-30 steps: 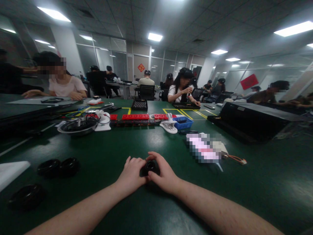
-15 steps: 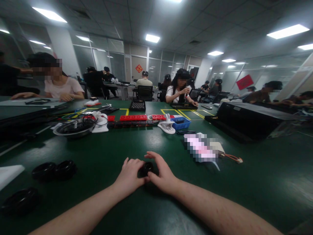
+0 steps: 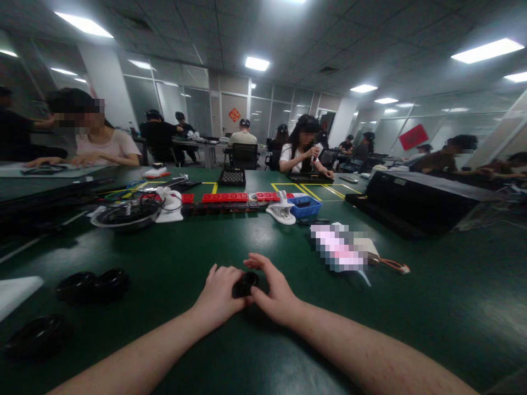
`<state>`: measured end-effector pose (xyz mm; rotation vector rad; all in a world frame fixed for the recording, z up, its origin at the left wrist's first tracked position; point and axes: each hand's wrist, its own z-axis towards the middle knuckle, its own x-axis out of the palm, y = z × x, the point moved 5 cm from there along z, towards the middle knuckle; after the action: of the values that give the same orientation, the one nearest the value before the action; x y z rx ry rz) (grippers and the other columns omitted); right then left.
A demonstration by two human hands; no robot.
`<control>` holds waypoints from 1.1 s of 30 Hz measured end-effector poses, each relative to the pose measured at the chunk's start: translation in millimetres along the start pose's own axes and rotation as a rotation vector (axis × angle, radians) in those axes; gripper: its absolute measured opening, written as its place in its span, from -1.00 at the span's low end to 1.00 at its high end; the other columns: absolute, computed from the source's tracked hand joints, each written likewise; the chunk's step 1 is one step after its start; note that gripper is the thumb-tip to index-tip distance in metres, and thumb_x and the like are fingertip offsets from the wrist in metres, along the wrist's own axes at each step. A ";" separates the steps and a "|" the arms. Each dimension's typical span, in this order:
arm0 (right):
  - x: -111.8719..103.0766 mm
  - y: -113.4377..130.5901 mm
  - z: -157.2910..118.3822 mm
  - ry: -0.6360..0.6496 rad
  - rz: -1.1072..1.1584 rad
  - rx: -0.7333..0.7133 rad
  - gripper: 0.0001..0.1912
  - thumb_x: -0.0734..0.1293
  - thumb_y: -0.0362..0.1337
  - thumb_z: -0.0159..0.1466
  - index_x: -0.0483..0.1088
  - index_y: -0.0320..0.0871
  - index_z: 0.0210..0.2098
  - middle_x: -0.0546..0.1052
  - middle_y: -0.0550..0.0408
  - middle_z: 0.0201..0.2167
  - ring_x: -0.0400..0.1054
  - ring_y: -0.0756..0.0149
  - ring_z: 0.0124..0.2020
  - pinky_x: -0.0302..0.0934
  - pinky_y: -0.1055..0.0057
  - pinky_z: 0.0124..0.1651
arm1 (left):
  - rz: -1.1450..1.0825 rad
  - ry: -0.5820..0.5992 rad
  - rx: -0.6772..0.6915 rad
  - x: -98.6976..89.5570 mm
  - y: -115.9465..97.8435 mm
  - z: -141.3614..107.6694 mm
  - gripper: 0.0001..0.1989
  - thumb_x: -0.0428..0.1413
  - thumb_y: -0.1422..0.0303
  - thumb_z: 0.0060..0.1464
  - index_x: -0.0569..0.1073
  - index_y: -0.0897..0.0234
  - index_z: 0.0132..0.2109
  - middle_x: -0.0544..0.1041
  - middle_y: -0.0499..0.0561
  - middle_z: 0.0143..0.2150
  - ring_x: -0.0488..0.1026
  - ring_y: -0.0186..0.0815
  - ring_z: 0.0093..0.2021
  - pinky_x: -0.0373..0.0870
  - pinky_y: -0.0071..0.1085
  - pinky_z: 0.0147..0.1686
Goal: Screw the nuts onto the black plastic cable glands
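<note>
With the fingers of my left hand (image 3: 216, 289) and right hand (image 3: 278, 293) grasping the black ring (image 3: 244, 285), I should press evenly from left and right, opening upward.

Black part (image 3: 250, 280), glossy, with a round, ring-like rim visible, turned upward and toward the viewer. Enclosed between the two hands (image 3: 278, 291), over the middle of the green table (image 3: 329, 340); sides partly hidden, contact with the surface unclear.
</note>
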<state>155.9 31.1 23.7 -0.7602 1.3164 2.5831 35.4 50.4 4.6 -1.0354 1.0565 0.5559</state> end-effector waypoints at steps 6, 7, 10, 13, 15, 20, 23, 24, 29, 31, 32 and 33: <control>0.7 -10.9 1.0 -0.024 -0.097 0.127 -0.37 0.38 -0.28 -0.02 0.11 -0.17 0.01 0.33 0.00 -0.18 0.25 0.22 -0.17 0.19 0.22 -0.07 | 0.000 0.011 0.000 1.2 1.6 -0.5 -0.74 0.08 0.28 -0.14 0.39 0.22 -0.22 0.41 0.00 -0.23 0.31 -0.17 -0.14 -0.06 0.01 0.08; 0.9 -11.3 0.7 -0.030 -0.089 0.121 -0.42 0.36 -0.31 0.00 0.13 -0.17 -0.01 0.34 0.02 -0.21 0.27 0.24 -0.19 0.20 0.24 -0.09 | -0.004 0.013 0.001 1.1 1.2 -0.6 -0.73 0.08 0.27 -0.14 0.39 0.22 -0.22 0.41 0.00 -0.24 0.31 -0.16 -0.14 -0.07 0.01 0.08; 0.8 -7.8 -0.4 -0.024 -0.061 0.065 -0.45 0.27 -0.44 0.04 0.09 -0.14 0.02 0.36 0.03 -0.17 0.26 0.27 -0.14 0.16 0.25 -0.03 | -0.007 0.010 0.002 0.6 0.1 -0.5 -0.72 0.08 0.24 -0.13 0.38 0.23 -0.21 0.41 0.00 -0.23 0.31 -0.16 -0.13 -0.08 0.02 0.09; 2.4 -4.4 -0.3 0.044 -0.088 0.060 -0.33 0.27 -0.46 0.01 0.02 -0.12 0.10 0.33 0.00 -0.06 0.21 0.22 -0.03 0.08 0.18 0.05 | 0.002 0.018 -0.009 0.9 0.8 -0.1 -0.73 0.07 0.29 -0.13 0.38 0.23 -0.20 0.41 0.01 -0.21 0.30 -0.16 -0.11 -0.10 0.00 0.10; 2.5 -3.6 0.6 0.059 -0.107 0.076 -0.27 0.34 -0.40 -0.02 0.00 -0.13 0.11 0.30 -0.04 -0.02 0.18 0.17 0.00 0.06 0.15 0.07 | 0.010 0.024 -0.013 1.1 1.4 0.3 -0.72 0.07 0.30 -0.14 0.38 0.22 -0.19 0.41 0.01 -0.20 0.30 -0.16 -0.10 -0.10 0.00 0.11; -0.1 -5.5 2.0 -0.020 -0.106 0.108 -0.45 0.34 -0.36 0.01 0.14 -0.16 -0.01 0.37 0.02 -0.20 0.27 0.23 -0.14 0.17 0.23 -0.04 | 0.012 0.020 -0.001 0.3 0.5 0.3 -0.70 0.08 0.26 -0.14 0.38 0.21 -0.19 0.41 0.00 -0.22 0.30 -0.15 -0.12 -0.08 0.01 0.09; 0.4 -4.6 1.4 -0.017 -0.075 0.081 -0.44 0.29 -0.43 0.04 0.10 -0.15 0.03 0.37 0.03 -0.18 0.26 0.26 -0.12 0.15 0.25 -0.01 | 0.020 0.017 0.004 0.5 0.0 0.0 -0.70 0.07 0.23 -0.12 0.38 0.21 -0.19 0.41 0.00 -0.22 0.30 -0.16 -0.12 -0.07 0.01 0.09; 1.2 -4.0 1.1 0.001 -0.072 0.068 -0.38 0.30 -0.42 0.03 0.06 -0.14 0.06 0.35 0.02 -0.13 0.25 0.25 -0.10 0.13 0.23 0.01 | 0.027 0.019 0.002 0.9 0.2 0.1 -0.70 0.07 0.25 -0.12 0.38 0.22 -0.18 0.41 0.00 -0.21 0.30 -0.16 -0.12 -0.08 0.01 0.09; 1.7 -6.6 0.2 0.006 -0.101 0.081 -0.33 0.37 -0.35 -0.01 0.07 -0.15 0.06 0.32 -0.01 -0.11 0.23 0.21 -0.08 0.13 0.21 0.01 | 0.029 0.016 0.006 2.3 0.8 0.6 -0.70 0.10 0.29 -0.15 0.38 0.23 -0.19 0.42 0.00 -0.22 0.30 -0.16 -0.12 -0.06 0.01 0.08; 0.0 -8.5 -0.2 -0.039 -0.089 0.085 -0.45 0.32 -0.38 0.04 0.11 -0.14 0.01 0.35 0.02 -0.19 0.26 0.25 -0.13 0.16 0.23 -0.02 | 0.016 0.003 0.014 2.1 0.6 0.4 -0.72 0.09 0.22 -0.13 0.38 0.22 -0.22 0.42 -0.01 -0.24 0.31 -0.16 -0.15 -0.04 0.01 0.07; -0.6 -8.9 -0.5 -0.057 -0.078 0.080 -0.48 0.30 -0.39 0.05 0.12 -0.13 0.00 0.35 0.03 -0.20 0.27 0.26 -0.14 0.17 0.23 -0.03 | 0.011 -0.005 0.019 2.0 0.6 0.3 -0.71 0.08 0.19 -0.12 0.39 0.21 -0.22 0.42 -0.01 -0.25 0.31 -0.16 -0.15 -0.04 0.01 0.06; -0.8 -8.7 -0.7 -0.065 -0.067 0.070 -0.49 0.29 -0.41 0.06 0.11 -0.12 0.00 0.35 0.04 -0.20 0.27 0.27 -0.14 0.17 0.24 -0.03 | 0.007 -0.014 0.023 1.9 0.7 0.3 -0.71 0.07 0.18 -0.11 0.38 0.21 -0.22 0.42 -0.01 -0.25 0.32 -0.16 -0.15 -0.04 0.02 0.06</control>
<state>159.9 35.9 17.5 -0.6903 1.3309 2.4749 35.8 50.8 2.7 -1.0070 1.0524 0.5545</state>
